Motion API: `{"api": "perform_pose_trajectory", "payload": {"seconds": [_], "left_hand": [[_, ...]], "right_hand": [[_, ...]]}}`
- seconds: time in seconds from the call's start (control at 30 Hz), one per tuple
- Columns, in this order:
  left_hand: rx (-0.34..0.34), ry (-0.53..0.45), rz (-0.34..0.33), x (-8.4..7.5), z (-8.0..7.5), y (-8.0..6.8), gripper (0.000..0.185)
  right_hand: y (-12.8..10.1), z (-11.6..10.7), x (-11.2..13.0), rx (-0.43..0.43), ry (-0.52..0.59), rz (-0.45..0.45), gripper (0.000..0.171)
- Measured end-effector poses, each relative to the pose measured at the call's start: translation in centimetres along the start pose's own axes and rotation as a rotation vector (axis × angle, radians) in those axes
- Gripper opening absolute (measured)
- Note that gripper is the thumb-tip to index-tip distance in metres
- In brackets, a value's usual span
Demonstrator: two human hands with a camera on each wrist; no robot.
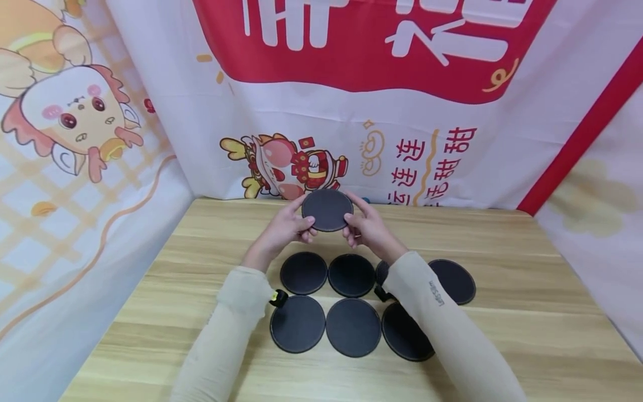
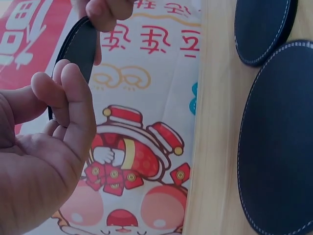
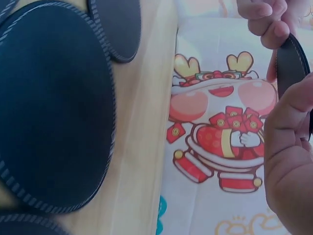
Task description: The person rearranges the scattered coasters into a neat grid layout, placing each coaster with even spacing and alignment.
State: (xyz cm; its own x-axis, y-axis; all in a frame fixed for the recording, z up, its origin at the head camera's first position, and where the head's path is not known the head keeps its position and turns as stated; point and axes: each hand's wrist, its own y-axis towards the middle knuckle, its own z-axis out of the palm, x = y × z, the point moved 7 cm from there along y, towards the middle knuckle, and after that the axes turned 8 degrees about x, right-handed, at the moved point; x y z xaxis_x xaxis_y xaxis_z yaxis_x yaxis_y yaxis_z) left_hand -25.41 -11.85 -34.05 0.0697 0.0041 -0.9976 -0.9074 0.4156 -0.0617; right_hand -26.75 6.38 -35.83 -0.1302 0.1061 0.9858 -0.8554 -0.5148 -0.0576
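Note:
A round black coaster (image 1: 327, 209) with a stitched edge is held up above the far part of the table, its flat face toward the head camera. My left hand (image 1: 287, 224) pinches its left edge, thumb on the near face. On the opposite edge, my right hand (image 1: 370, 226) pinches it the same way. Seen from the left wrist, the coaster (image 2: 80, 51) appears nearly edge-on between the two hands. The right wrist view also shows the coaster (image 3: 292, 63) from the side, partly hidden by my right hand (image 3: 291, 152).
Several similar coasters lie in two rows on the wooden table (image 1: 201, 312), including a back-left one (image 1: 303, 273) and a front-middle one (image 1: 353, 327). My right sleeve (image 1: 442, 312) partly covers some on the right. A printed cloth (image 1: 301, 117) hangs behind the table.

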Motion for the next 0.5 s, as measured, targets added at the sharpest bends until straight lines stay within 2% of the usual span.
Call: {"api": "perform_pose_trajectory", "payload": {"seconds": [0.4, 0.5], "left_hand": [[0.162, 0.043, -0.027, 1.0, 4.1, 0.2, 0.069], [0.183, 0.053, -0.025, 1.2, 5.5, 0.2, 0.069]], "right_hand": [[-4.3, -3.0, -0.6, -0.003, -0.054, -0.027, 0.052], [-5.7, -3.6, -0.7, -0.016, -0.063, -0.034, 0.052]]}}
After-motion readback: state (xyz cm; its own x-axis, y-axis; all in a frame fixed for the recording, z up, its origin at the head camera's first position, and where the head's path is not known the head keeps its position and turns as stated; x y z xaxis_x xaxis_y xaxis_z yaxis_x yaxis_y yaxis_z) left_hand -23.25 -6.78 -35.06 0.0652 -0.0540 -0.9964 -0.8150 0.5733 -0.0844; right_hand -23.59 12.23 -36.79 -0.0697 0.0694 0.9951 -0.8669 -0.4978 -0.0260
